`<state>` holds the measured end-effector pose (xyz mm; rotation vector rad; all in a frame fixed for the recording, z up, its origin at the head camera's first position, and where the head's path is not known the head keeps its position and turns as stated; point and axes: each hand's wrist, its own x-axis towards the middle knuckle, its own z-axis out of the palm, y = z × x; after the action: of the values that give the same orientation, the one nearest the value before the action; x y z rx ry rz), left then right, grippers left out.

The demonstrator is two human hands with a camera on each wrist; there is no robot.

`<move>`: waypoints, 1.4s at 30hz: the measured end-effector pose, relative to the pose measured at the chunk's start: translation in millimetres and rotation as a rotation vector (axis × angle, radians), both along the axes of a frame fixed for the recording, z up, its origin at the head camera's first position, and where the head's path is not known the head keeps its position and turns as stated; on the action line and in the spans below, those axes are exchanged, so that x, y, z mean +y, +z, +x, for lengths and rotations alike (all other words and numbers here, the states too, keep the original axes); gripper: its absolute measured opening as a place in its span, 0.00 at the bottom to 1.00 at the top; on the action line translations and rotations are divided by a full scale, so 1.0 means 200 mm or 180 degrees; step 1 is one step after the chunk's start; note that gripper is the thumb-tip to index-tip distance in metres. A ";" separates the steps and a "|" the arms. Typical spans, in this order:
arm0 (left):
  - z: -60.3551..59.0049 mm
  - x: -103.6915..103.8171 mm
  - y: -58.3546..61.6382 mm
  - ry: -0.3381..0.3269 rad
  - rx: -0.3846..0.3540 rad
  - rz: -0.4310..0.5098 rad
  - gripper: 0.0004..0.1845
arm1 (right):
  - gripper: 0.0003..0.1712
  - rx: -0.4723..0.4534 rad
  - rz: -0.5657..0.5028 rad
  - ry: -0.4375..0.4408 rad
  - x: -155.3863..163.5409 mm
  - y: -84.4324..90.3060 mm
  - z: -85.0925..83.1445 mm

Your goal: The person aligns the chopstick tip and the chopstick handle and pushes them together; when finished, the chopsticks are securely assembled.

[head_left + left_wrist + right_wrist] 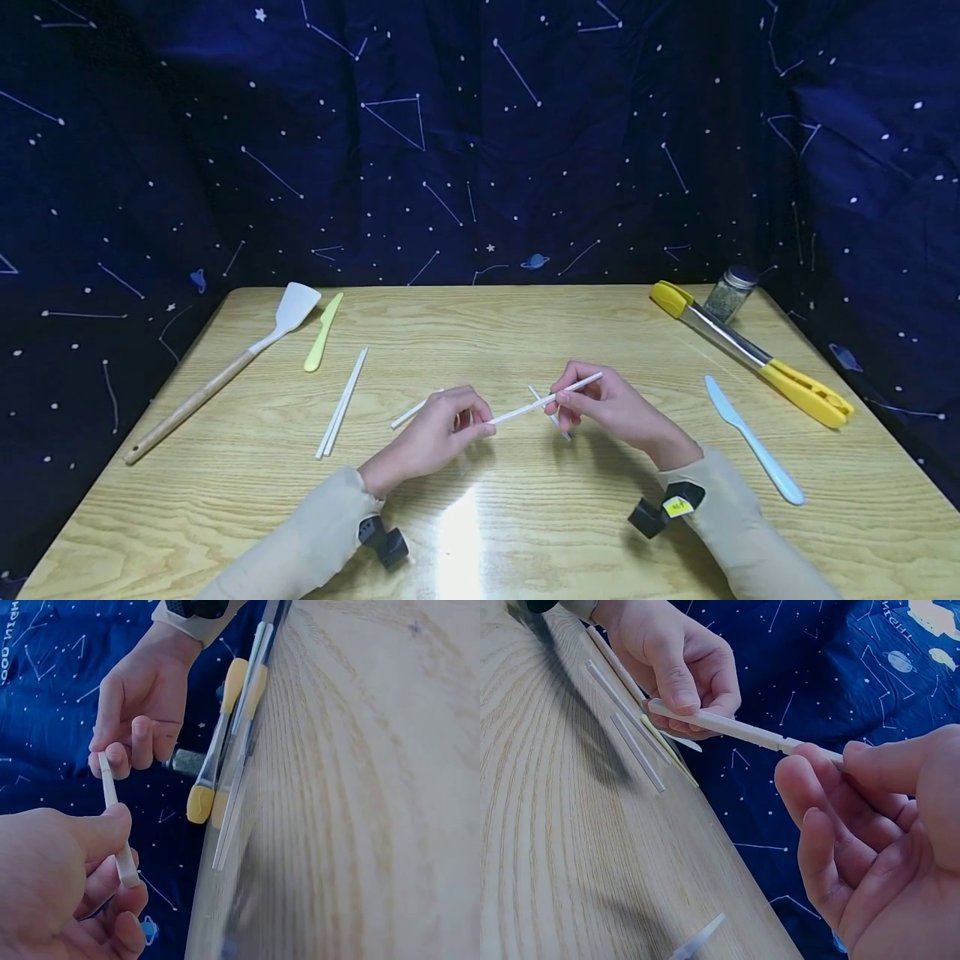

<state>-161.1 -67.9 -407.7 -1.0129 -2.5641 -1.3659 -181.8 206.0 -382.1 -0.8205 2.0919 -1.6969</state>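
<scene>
Two hands (441, 425) (611, 408), pinched white stick (521, 411), table (480, 325)

A slender, straight white stick (522, 410) has a notch near the right hand (609, 410). It slants in mid-air, pinched by that hand and the left hand (446, 422).

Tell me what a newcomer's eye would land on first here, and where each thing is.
Probably the dark blue fabric backdrop printed with white constellations, filling the space behind the pale wood-grain table. Next, above the table's middle, the left hand and right hand hold a slim white stick between them. On the table's right, the yellow-ended metal tongs stand out, lying beside a small clear jar with a dark lid.
</scene>
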 end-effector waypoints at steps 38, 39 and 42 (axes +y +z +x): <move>0.05 0.06 -0.05 -0.0147 -0.0380 0.0540 0.08 | 0.16 -0.0144 -0.0540 -0.0649 -0.04 -0.02 0.00; 0.06 0.07 -0.05 -0.0262 -0.0453 0.0573 0.11 | 0.17 -0.0142 -0.0545 -0.0632 -0.04 -0.02 0.00; 0.06 0.07 -0.03 -0.0640 -0.0644 0.0677 0.18 | 0.16 -0.0111 -0.0510 -0.0541 -0.04 -0.02 0.00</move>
<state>-149.0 -54.3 -414.2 -1.1742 -2.4310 -1.8357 -182.0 198.8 -386.2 -0.6679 2.0746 -1.9738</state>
